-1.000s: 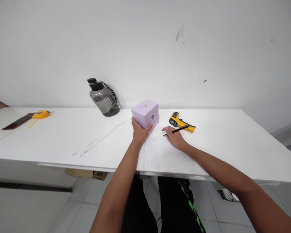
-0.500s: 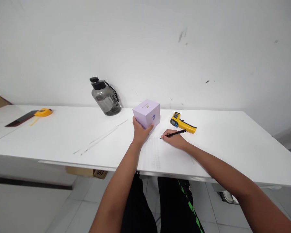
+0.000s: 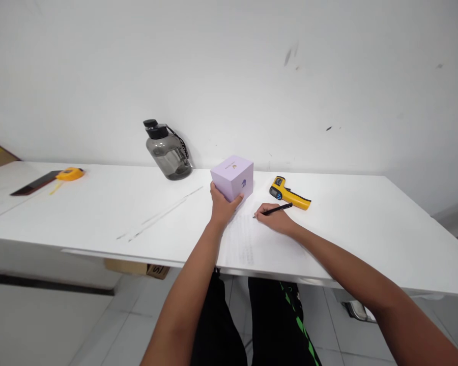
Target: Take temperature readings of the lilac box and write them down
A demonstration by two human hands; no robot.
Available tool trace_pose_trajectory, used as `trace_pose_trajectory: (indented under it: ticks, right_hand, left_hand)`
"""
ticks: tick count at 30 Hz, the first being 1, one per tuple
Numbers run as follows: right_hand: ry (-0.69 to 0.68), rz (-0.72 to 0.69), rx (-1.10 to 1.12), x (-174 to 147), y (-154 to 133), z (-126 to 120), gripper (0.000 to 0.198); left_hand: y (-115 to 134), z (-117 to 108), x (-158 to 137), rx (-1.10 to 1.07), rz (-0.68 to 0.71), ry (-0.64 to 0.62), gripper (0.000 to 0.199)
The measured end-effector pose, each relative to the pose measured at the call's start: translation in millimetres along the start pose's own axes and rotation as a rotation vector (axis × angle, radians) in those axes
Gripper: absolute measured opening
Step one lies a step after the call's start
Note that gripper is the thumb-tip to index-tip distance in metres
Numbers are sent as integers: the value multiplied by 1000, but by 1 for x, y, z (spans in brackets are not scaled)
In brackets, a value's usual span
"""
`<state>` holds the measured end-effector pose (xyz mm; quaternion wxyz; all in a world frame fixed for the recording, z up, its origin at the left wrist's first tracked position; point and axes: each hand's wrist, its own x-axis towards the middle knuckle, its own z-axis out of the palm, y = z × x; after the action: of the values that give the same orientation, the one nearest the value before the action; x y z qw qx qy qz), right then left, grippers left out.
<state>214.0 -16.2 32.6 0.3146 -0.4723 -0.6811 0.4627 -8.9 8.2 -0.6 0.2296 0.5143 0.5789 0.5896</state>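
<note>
A lilac box [image 3: 232, 175] with a small gold mark on top and a purple mark on its side is gripped around its lower part by my left hand [image 3: 223, 204]. My right hand [image 3: 274, 217] is closed around a black pen [image 3: 278, 209], its tip down at a sheet of paper [image 3: 267, 249]. Faint rows of writing show on the sheet, too blurred to read. Just beyond my right hand lies a yellow infrared thermometer gun [image 3: 290, 194], apart from it.
A grey translucent water jug [image 3: 170, 155] with a black lid stands near the wall. An orange tape measure [image 3: 70, 174] and a dark flat tool [image 3: 36, 183] lie at the far left of the white table [image 3: 99, 203]. A cardboard box [image 3: 125, 266] sits underneath.
The view has shifted very slightly. Both hands stay in the same places, on the box and on the pen, with no clear movement between them.
</note>
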Motion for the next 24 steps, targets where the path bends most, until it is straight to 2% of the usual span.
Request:
trace_pose_trajectory:
  ticks: [24]
  right_hand:
    - [14,-34,-42,-1,2,0,9]
  left_hand:
    - [1,1,-1,3,-1,2,127]
